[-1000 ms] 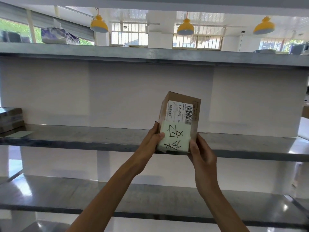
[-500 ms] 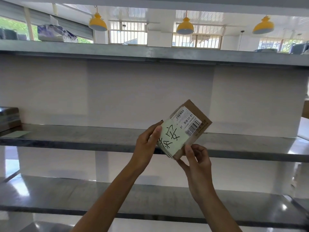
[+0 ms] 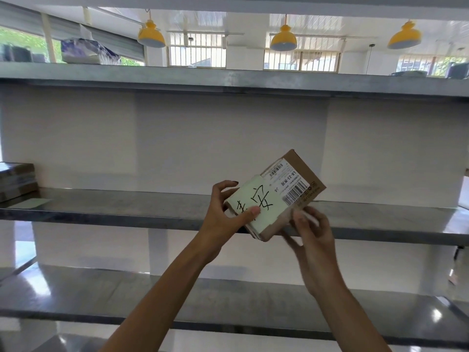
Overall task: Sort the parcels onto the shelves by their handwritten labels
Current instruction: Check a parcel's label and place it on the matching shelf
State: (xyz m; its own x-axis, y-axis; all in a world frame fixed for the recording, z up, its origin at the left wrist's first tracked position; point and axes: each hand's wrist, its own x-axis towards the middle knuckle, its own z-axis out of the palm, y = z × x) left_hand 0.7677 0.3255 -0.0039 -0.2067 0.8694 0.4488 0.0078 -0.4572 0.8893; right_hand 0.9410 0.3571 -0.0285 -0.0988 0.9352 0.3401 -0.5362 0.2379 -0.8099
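Rotated further clockwise since the earlier frame, the parcel (image 3: 275,195) now lies tilted, its far end up and to the right, where it stood upright. It is in the air just in front of the middle shelf (image 3: 127,207), at that shelf's edge height, not yet resting on it. Left hand (image 3: 223,214): grip closed on the parcel's near end, thumb across the handwritten label (image 3: 256,203). Right hand (image 3: 311,233): fingers touch the lower corner; blurred, so its grip cannot be told. Placement judged outstanding. One stack (image 3: 16,180) sits at the shelf's far left; the rest of this shelf is bare, so sorting appears early.
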